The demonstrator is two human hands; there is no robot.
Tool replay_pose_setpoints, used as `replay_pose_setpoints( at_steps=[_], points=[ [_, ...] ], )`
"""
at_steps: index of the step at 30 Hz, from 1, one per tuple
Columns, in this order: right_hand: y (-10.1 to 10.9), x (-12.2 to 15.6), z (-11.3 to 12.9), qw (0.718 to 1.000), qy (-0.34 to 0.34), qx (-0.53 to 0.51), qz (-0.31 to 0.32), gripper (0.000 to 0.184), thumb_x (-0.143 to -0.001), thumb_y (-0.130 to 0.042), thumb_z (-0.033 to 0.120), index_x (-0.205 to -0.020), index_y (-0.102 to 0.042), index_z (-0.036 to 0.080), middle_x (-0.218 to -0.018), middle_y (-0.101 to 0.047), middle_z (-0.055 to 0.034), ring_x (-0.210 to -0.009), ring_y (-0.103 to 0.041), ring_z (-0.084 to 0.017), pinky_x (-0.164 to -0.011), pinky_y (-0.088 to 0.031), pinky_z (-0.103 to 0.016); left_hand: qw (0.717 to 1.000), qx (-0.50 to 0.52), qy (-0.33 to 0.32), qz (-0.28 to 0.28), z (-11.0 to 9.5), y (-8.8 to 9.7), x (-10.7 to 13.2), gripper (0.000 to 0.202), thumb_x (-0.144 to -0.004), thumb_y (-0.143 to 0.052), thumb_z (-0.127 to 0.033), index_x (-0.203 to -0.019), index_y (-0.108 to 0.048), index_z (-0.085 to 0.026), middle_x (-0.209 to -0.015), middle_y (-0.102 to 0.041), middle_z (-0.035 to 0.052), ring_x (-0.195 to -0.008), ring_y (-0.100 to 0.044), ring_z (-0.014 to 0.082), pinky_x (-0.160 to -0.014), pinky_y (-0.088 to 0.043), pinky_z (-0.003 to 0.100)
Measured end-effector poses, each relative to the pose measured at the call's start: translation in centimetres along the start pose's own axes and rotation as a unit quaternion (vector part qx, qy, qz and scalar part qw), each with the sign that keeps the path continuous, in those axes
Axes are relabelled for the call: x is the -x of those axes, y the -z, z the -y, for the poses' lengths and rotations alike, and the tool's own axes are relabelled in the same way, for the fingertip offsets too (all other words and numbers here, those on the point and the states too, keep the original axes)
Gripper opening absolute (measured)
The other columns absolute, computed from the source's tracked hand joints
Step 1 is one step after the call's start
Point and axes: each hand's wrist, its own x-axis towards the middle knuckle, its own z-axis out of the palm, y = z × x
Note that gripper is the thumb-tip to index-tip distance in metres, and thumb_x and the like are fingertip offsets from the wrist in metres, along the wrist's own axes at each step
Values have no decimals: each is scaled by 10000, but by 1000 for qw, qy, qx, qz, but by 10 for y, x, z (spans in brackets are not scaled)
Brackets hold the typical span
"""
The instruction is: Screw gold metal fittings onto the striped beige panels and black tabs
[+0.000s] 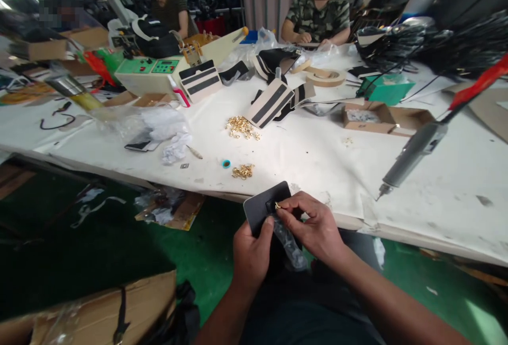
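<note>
Above my lap, near the table's front edge, my left hand (pixel 254 252) grips a dark flat panel (pixel 260 201) with rounded corners, thumb on its face. My right hand (pixel 313 223) pinches a small gold metal piece (pixel 277 206) against a small black part on the panel. The exact shape of the gold piece is too small to make out. A crumpled clear plastic wrap (pixel 291 250) hangs below the panel between my hands. On the table just beyond lie a small pile of gold metal pieces (pixel 243 171) and a larger gold pile (pixel 241 126).
A hanging electric screwdriver (pixel 415 154) points down at the right. Small cardboard boxes (pixel 369 117), tape rolls (pixel 325 77) and striped panels (pixel 272 104) lie farther back. A green-fronted machine (pixel 148 72) stands left. Across the table sits a person in camouflage (pixel 317 14).
</note>
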Motion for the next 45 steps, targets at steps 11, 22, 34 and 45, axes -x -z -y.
replay_pose_setpoints(
  at_steps=[11,22,34,45],
  points=[
    [21,11,0,999,16,8,-32,77,-964,-705,226,-943,-778,236,-839,-741,-35,-778,-710,-181,-705,-576,-300,994,-76,-76,9,-11,-23,15,345,-937,-713,-437,-1128,-809,-166,-1045,-833,86,-945,-761,278,-861,-601,334],
    [27,20,-2,997,-29,-17,-71,72,-953,-739,246,-956,-810,257,-910,-788,-42,-818,-733,-193,-739,-588,-316,982,-130,-135,9,-12,-31,21,236,-952,-705,-337,-1139,-808,-237,-1087,-816,68,-987,-754,269,-894,-569,314],
    [37,27,11,1000,19,11,-19,464,-855,-709,138,-1291,-720,295,-1145,-753,-73,-1058,-708,-264,-949,-580,-414,931,-221,-285,53,-9,-35,28,583,-941,-690,-230,-1501,-535,-280,-1389,-645,125,-1289,-642,303,-1083,-541,417],
    [55,31,17,983,-163,-55,-58,315,-1004,-616,510,-972,-736,220,-889,-757,-47,-834,-693,-234,-737,-551,-311,878,-309,-359,65,-9,-51,38,965,-798,-816,-276,-1631,-329,-245,-1507,-491,214,-1348,-584,399,-1042,-578,536]
  ],
)
